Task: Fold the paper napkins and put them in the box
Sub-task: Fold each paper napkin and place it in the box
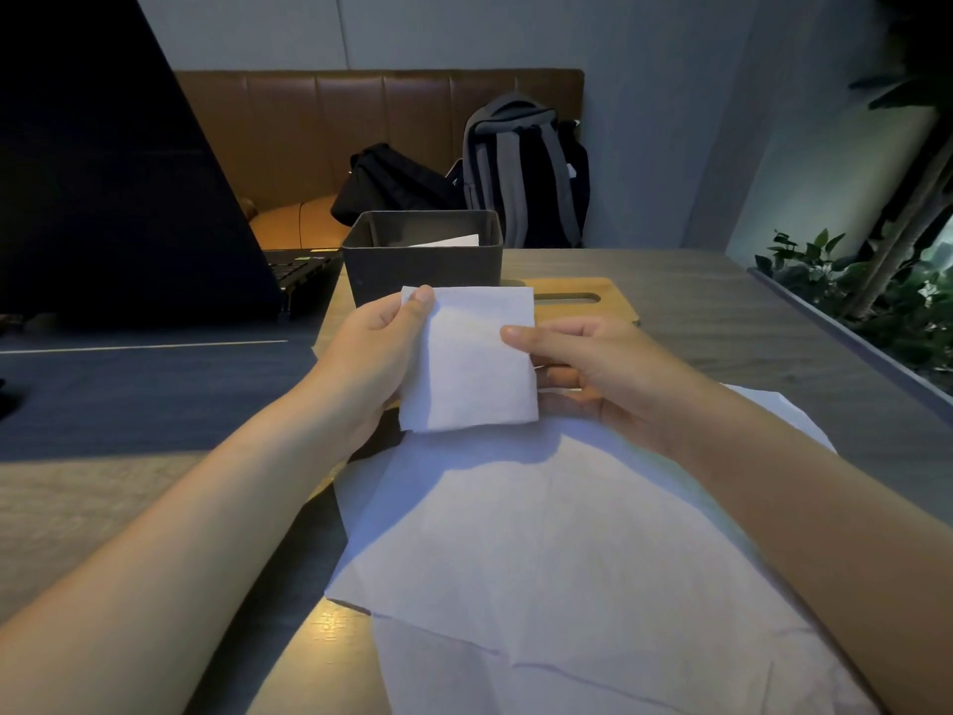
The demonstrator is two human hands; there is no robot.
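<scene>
White paper, folded into a small square napkin [466,358], is held up in mid-air by two bare hands above the middle of a wooden worktop [722,312]. The left hand [371,353] pinches the napkin's upper left corner, thumb on the near face; the right hand [593,363] pinches its right edge the same way, so each grip is closed on the paper, likely to keep the layers squared. Just behind the napkin, toward the worktop's far edge, stands a dark open box [423,260] with what appears to be a folded white sheet [454,241] already leaning inside, though the dim light makes that hard to confirm. The napkin sits close in front of the box, which suggests it is about ready to go in. Below the hands, toward the near edge, several unfolded napkins [567,559] lie spread flat and overlapping, waiting their turn. A slotted wooden lid [577,299] lies beside the box.
</scene>
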